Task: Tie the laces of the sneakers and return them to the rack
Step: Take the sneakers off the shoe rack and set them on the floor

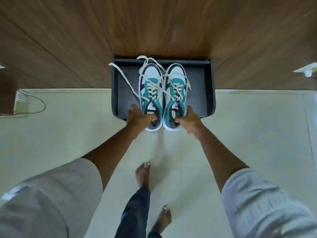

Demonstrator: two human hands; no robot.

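Two teal, white and black sneakers stand side by side, toes pointing away from me, on the black rack [208,93] against the wooden wall. Their heels overhang the rack's front edge. My left hand [139,118] grips the heel opening of the left sneaker [151,93], fingers hooked inside. My right hand [189,120] grips the heel opening of the right sneaker [175,93] the same way. The cream laces [125,78] are untied and trail loosely over the shoes and across the rack's left side.
Pale floor tiles [248,126] stretch in front of the rack. My bare feet [143,174] stand on them below the shoes. At the left edge a black cable [40,102] loops beside a wooden piece of furniture. A small white object [307,72] sits at the right edge.
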